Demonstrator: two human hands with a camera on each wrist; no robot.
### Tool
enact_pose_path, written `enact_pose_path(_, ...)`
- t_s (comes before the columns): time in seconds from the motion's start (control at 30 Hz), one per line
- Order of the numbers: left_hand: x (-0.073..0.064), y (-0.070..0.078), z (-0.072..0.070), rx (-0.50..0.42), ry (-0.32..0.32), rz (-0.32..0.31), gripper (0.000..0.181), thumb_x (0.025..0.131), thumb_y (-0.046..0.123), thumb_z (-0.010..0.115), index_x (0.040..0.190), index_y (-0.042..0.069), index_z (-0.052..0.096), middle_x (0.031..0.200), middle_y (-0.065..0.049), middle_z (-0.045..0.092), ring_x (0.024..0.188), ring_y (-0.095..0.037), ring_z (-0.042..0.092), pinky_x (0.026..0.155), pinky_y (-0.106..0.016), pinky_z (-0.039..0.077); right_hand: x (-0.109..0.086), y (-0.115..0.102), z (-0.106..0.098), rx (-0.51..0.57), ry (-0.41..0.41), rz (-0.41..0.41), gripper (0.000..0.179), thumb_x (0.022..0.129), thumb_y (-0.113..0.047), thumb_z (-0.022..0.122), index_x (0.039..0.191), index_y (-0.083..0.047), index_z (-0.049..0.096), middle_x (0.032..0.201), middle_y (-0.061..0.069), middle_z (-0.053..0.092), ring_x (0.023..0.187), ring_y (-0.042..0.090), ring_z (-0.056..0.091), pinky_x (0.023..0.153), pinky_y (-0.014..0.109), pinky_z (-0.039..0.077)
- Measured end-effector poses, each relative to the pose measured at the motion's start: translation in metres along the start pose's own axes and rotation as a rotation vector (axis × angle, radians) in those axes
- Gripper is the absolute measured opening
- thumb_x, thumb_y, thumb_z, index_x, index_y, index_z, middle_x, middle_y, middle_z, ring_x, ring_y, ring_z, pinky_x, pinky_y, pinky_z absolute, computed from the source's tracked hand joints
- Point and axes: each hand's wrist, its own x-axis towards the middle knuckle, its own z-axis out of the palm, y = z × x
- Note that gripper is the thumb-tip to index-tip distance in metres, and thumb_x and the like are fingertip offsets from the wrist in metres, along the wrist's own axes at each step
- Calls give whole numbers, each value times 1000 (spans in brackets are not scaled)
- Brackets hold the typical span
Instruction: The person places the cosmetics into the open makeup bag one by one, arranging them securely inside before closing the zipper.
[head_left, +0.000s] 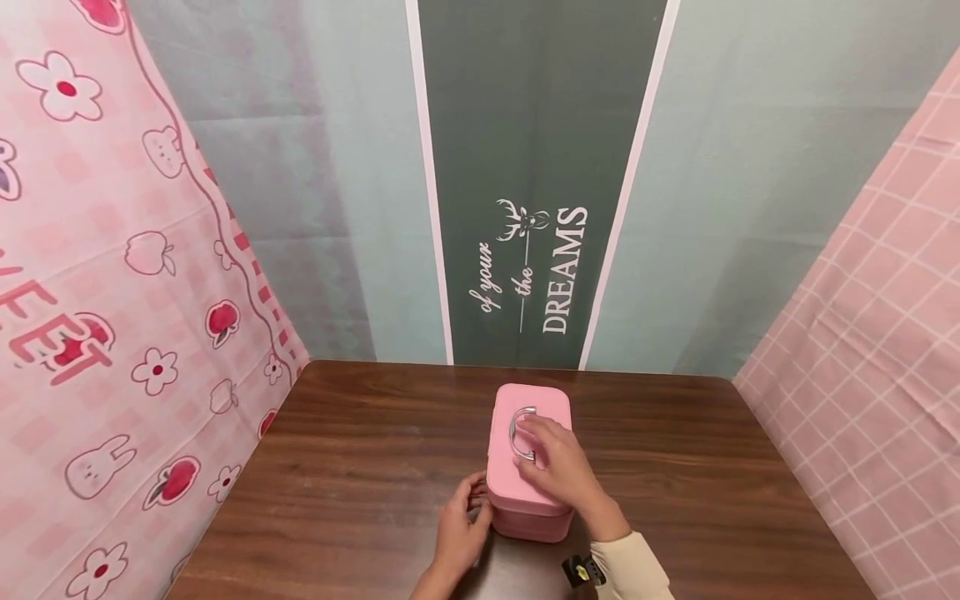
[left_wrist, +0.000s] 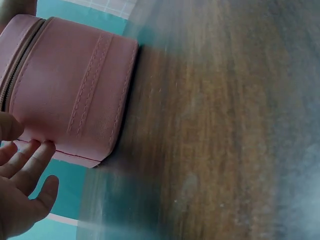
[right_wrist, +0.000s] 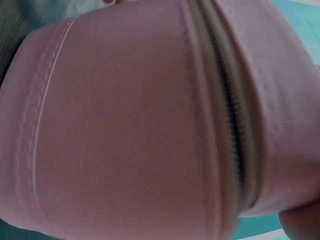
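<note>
A pink zippered case (head_left: 528,483) with a curved silver handle (head_left: 514,433) on its lid stands upright on the wooden table. My right hand (head_left: 558,467) rests over the lid, with its fingertips and thumb beside the handle. At the case's near left side is my left hand (head_left: 461,525), its fingers touching the wall. In the left wrist view, those loosely bent fingers (left_wrist: 30,165) lie along the case's edge, below the zipper (left_wrist: 20,62). The right wrist view is filled by the case's side (right_wrist: 120,125), with the zipper (right_wrist: 232,110) between body and lid; most of the right hand is hidden there.
The brown wooden table (head_left: 360,467) extends around the case. A grey-green curtain (head_left: 360,183) with lettering hangs behind it. Pink patterned cloth (head_left: 150,333) stands on the left and pink checked cloth (head_left: 862,350) on the right.
</note>
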Motion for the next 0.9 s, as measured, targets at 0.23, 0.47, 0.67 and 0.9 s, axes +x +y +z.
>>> enact_pose_path(0.23, 15, -9, 1, 193, -47, 143, 56, 75, -17, 59, 128, -3, 49, 122, -16, 55, 106, -27, 56, 86, -41, 45, 5, 3, 8, -92, -15, -38, 39, 73, -23, 73, 106, -4, 67, 113, 12, 61, 108, 30, 53, 88, 53, 37)
enact_pose_path(0.47, 28, -11, 1, 68, -39, 76, 41, 76, -20, 56, 115, -4, 57, 99, -13, 63, 85, -19, 62, 71, -28, 52, 3, 2, 7, -72, -12, -11, 39, 74, -24, 73, 107, -4, 66, 114, 12, 61, 108, 29, 53, 89, 51, 37)
enact_pose_path(0.67, 24, -8, 1, 57, -28, -32, 26, 78, -15, 61, 102, -4, 62, 87, -9, 64, 73, -11, 61, 60, -23, 51, 0, 1, 8, -55, 11, -11, 38, 72, -23, 74, 105, -5, 67, 113, 11, 61, 107, 28, 54, 87, 51, 37)
enact_pose_path(0.9, 21, -7, -3, 34, -24, 26, 26, 76, -15, 59, 98, -2, 63, 84, -6, 64, 71, -11, 60, 60, -24, 51, -1, 2, 9, -46, 32, -20, 36, 72, -22, 75, 103, -5, 67, 112, 11, 62, 107, 28, 54, 86, 50, 37)
